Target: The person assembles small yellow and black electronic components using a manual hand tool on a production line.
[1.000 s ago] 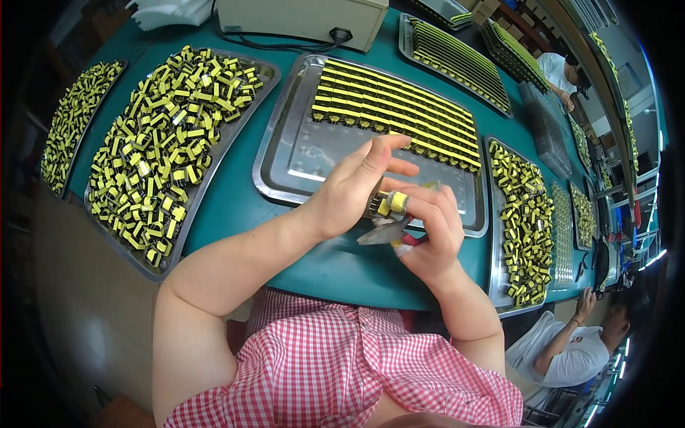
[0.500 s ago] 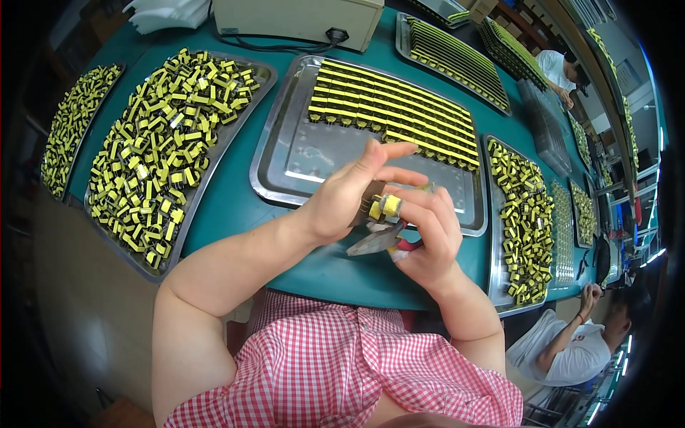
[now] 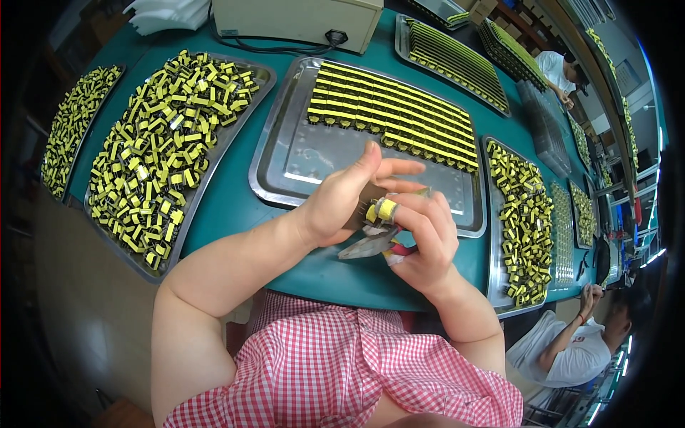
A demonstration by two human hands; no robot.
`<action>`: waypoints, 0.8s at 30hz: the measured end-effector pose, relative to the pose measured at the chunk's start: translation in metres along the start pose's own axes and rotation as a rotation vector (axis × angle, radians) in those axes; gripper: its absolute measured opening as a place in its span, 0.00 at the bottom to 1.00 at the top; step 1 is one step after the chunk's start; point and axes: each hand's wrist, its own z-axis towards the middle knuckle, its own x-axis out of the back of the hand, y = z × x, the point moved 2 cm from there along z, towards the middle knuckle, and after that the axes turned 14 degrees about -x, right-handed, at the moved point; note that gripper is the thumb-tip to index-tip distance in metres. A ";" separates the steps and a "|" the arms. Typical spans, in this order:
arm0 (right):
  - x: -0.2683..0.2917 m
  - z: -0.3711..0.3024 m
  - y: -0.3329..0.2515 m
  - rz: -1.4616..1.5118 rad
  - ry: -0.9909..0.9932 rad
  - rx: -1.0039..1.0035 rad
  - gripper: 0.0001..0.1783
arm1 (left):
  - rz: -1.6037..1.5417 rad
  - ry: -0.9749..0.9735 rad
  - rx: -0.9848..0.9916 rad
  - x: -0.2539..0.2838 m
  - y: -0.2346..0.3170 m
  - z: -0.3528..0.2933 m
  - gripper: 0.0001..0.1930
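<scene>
My left hand (image 3: 344,196) is raised over the near edge of the middle tray, thumb up and fingers curling to the right. Small yellow-wrapped transformers (image 3: 385,209) with thin metal pins sit between its palm and my right fingers. My right hand (image 3: 430,235) closes around red-handled cutting pliers (image 3: 365,246), whose grey jaws point left, just below the transformers. Its fingertips touch the transformers from the right. Part of the grip is hidden behind the fingers. Beyond both hands, the metal tray (image 3: 285,160) carries neat rows of transformers (image 3: 392,114).
Heaped loose transformers fill a left tray (image 3: 239,128), another at the far left and a right tray (image 3: 494,271). A beige box-shaped device (image 3: 300,21) with a black cable stands at the back. Two people work at the right. The table (image 3: 285,264) is green.
The pliers and my right hand have shifted slightly left and down. The transformers have tilted a little between the hands. The trays have stayed put.
</scene>
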 end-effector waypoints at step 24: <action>-0.006 0.002 -0.001 0.004 -0.019 -0.002 0.25 | 0.140 0.077 -0.064 0.009 -0.007 0.002 0.35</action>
